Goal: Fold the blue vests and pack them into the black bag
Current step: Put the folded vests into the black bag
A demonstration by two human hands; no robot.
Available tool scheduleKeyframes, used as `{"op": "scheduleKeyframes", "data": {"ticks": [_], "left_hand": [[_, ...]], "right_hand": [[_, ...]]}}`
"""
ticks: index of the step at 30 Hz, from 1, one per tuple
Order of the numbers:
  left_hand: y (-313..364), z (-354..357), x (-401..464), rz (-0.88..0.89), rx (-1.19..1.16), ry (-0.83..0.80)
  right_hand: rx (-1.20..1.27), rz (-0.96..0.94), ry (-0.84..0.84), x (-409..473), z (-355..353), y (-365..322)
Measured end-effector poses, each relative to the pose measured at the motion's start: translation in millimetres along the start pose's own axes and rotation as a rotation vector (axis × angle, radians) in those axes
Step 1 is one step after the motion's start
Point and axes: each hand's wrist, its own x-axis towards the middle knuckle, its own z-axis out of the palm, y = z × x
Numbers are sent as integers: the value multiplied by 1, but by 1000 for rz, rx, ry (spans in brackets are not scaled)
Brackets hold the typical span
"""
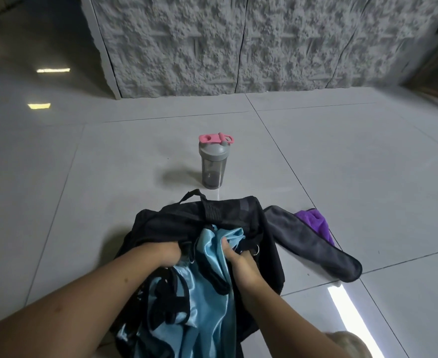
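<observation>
Lying on pale floor tiles (83, 202), the black bag (228, 215) is seen at the lower middle of the view, its mouth open toward the camera and a carry handle standing up at its 12 o'clock edge. No brand, label or writing can be read on anything in view. The blue vests (207, 293) are shiny light blue cloth edged with black binding; they are bunched and creased, not flat, and are spread from the bag's mouth down toward 6 o'clock, part inside the bag and part outside.

At the vests' 9 o'clock side, the left hand (167, 253) is curled, its fingers buried where cloth meets the bag rim; what exactly is gripped cannot be told. At the 3 o'clock side, the right hand (241, 264) is closed on a fold of the blue cloth, fingertips pressed into it.

A grey shaker bottle (212, 164) with a pink lid is stood upright at 12 o'clock from the bag, apart from it. At 3 o'clock, a dark grey cloth (313, 244) is laid flat just beside the bag, with a purple cloth (316, 223) resting on its far edge.
</observation>
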Motion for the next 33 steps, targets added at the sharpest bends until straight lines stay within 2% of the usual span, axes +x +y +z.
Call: {"op": "scheduleKeyframes", "data": {"ticks": [3,6,9,12,14,16,18,19,21,24,26,29,33], "left_hand": [[-2,2,-1,28,-24,0],[-2,-4,-6,53,-49,9],[5,-10,-15,86,-34,-81],[12,-12,-27,80,-134,-44],[18,-15,-43,147,-110,53],[28,-21,-65,253,45,141],[38,-33,-89,481,314,441],[40,-36,-96,581,449,538],[42,-47,-98,613,553,646],[43,-66,-79,330,521,524],[43,-75,-65,236,451,380],[43,-85,-51,323,344,281],[44,-88,-47,363,405,280]], "right_hand": [[-166,-85,-90,4,4,5],[-466,-64,-142,13,12,13],[-841,-33,-14,27,19,18],[-656,8,175,35,12,15],[-524,77,219,37,10,13],[-435,142,223,38,12,10],[-375,182,209,39,14,6],[-356,196,200,40,14,5],[-343,209,189,41,15,3],[-358,211,146,42,13,2],[-372,186,94,44,12,2],[-450,146,-8,51,13,2],[-700,123,-125,63,24,-3]]}}
